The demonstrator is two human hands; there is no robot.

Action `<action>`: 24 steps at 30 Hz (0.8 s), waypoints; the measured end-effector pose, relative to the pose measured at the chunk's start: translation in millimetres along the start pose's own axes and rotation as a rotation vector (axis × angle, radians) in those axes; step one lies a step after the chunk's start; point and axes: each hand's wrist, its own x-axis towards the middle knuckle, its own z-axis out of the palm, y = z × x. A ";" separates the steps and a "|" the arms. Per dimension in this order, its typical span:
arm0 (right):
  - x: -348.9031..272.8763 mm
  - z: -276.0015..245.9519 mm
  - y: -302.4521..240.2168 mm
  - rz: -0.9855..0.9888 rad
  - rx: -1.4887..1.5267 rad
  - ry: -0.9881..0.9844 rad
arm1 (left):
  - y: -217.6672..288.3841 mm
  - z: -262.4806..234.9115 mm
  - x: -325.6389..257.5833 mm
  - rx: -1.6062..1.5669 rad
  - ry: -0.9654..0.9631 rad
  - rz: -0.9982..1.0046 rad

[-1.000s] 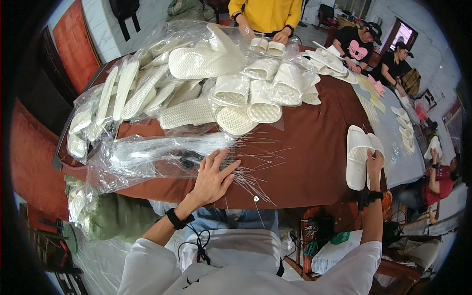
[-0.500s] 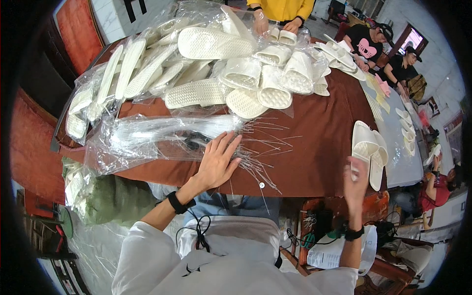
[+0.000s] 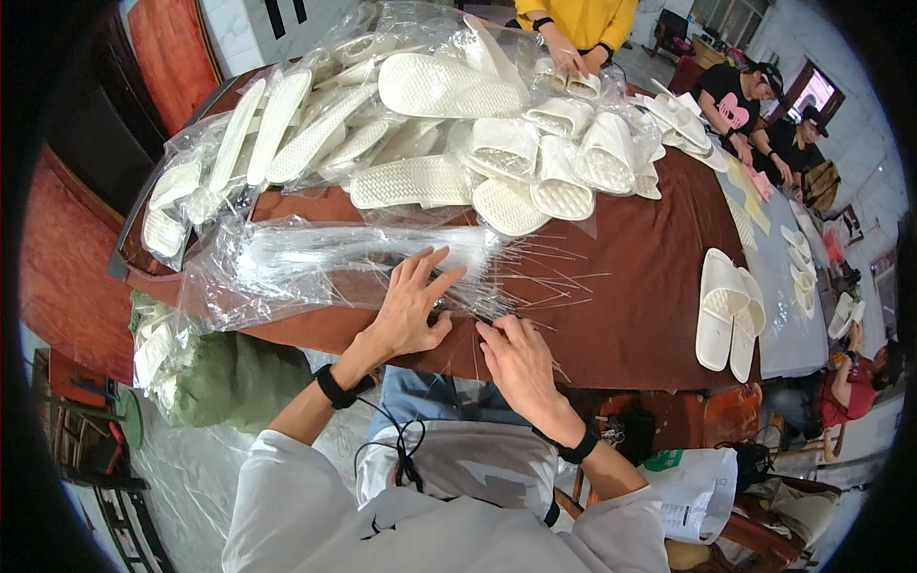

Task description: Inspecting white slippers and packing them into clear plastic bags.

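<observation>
A bundle of thin whitish strands (image 3: pixel 363 246) lies lengthwise in a clear plastic bag (image 3: pixel 215 284) on the brown tablecloth (image 3: pixel 640 306). At its right end the loose strand ends (image 3: pixel 554 272) fan out over the cloth. My left hand (image 3: pixel 413 306) rests on the near side of the bundle, fingers spread, with nothing visibly gripped. Close to its right, my right hand (image 3: pixel 523 368) touches the lower loose strands with bent fingertips held apart. Whether a single strand lies under those fingertips is too fine to make out.
Behind the bundle is a heap of white slippers (image 3: pixel 449 86) in clear bags. A bare pair of white slippers (image 3: pixel 721 310) lies near the table's right edge. A green sack (image 3: pixel 239 382) stands below left. A co-worker in yellow (image 3: pixel 583 24) handles slippers across the table; others sit farther right.
My right hand has come left from beside the slipper pair to the loose strand ends. My left hand stays by the bundle, its fingers more bent. The whole view has shifted slightly.
</observation>
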 end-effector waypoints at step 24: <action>68.0 70.6 -19.9 0.178 -0.126 -0.061 | -33.7 -29.1 -5.8 -0.256 0.073 -0.121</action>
